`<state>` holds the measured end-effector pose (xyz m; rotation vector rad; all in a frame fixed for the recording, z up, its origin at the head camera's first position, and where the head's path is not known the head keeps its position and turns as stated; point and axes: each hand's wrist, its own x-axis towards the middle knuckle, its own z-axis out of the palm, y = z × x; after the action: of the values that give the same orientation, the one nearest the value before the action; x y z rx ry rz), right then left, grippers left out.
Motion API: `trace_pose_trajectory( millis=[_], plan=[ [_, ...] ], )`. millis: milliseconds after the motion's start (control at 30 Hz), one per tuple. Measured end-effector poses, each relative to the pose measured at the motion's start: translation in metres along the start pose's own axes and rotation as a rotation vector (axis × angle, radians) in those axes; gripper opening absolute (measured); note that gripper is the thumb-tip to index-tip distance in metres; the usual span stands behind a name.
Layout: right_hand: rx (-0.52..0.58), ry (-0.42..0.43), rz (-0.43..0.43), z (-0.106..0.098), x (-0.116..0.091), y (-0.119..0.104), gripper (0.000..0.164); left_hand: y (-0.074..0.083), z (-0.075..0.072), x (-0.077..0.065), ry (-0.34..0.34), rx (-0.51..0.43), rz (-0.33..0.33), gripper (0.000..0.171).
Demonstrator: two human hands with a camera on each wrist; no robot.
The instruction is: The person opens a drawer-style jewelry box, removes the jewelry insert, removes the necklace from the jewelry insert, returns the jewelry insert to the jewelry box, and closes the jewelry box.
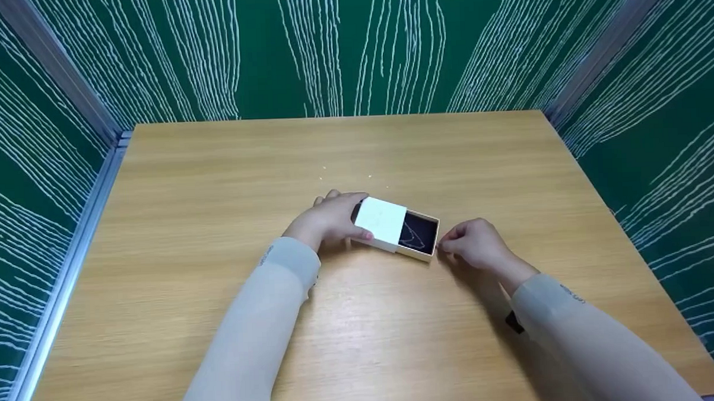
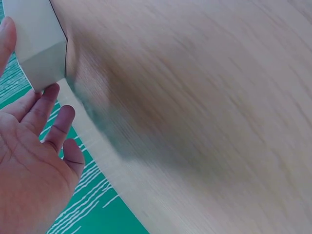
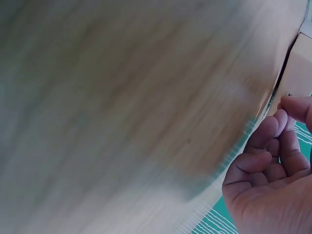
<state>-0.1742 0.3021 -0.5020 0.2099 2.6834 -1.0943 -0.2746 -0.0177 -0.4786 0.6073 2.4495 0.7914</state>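
Observation:
A small jewelry box lies at mid-table, made of a white sleeve (image 1: 382, 218) and a drawer (image 1: 415, 255) slid partway out to the right. Dark lining fills the drawer, and on it rests a thin chain necklace (image 1: 415, 237). My left hand (image 1: 334, 218) grips the sleeve, thumb on the near side; the left wrist view shows the fingertips (image 2: 51, 90) against the box end. At the drawer's outer end, my right hand (image 1: 476, 242) has thumb and forefinger pinched together. A tiny dark bit (image 3: 289, 94) shows at those fingertips, mostly hidden; it looks like a pull tab.
Several tiny bright specks (image 1: 369, 176) lie beyond the box on the wooden table (image 1: 225, 169). Green panels (image 1: 263, 55) with white wavy lines stand behind and at both sides. A small black object (image 1: 514, 322) shows beneath the right cuff.

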Motion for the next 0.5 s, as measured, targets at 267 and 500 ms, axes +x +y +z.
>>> trace_pose_trajectory(
  millis=[267, 500],
  plan=[
    [0.012, 0.003, 0.012, -0.0025, 0.0007, 0.0004, 0.018, 0.003, -0.0024, -0.0005, 0.006, -0.006, -0.011, 0.1],
    [0.012, -0.004, 0.018, 0.0, -0.0013, 0.0044, 0.018, 0.0031, -0.0004, -0.0027, -0.016, -0.023, -0.035, 0.098]
  ],
)
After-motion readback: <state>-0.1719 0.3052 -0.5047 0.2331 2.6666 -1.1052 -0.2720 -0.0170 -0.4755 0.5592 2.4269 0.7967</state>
